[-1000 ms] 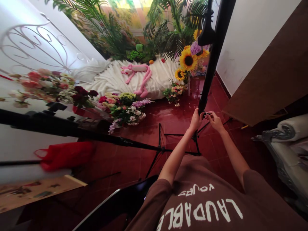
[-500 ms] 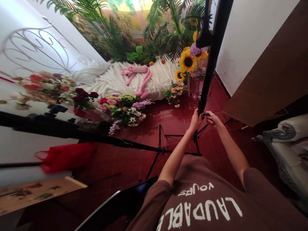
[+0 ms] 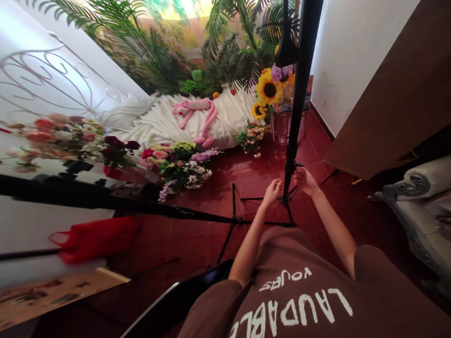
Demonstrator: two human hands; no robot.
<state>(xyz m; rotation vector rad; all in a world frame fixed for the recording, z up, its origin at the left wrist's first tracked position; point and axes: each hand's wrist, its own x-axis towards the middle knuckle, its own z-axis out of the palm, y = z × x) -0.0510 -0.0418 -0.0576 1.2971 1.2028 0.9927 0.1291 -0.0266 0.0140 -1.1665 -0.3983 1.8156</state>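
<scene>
A black light stand [image 3: 295, 103] rises in front of me, its legs spread on the floor and a small clamp knob [image 3: 299, 165] on its pole. Just left of the pole is my left hand [image 3: 272, 192], fingers curled together, apart from the pole and with nothing visible in it. My right hand [image 3: 306, 181] is held right of the pole, slightly below the knob. Its fingers are bent into a loose fist, and I see nothing in them.
A second black stand [image 3: 176, 210] slants across the left. Artificial flowers [image 3: 190, 164] and a pink plush toy [image 3: 197, 107] on white cloth [image 3: 155, 122] lie ahead. Left is a red bag [image 3: 95, 238]; right, a white sofa [image 3: 419, 211] and brown board [image 3: 380, 98].
My left hand has let go of the pole and dropped down and left. My right hand has come off the knob and moved slightly lower. The view has shifted a little.
</scene>
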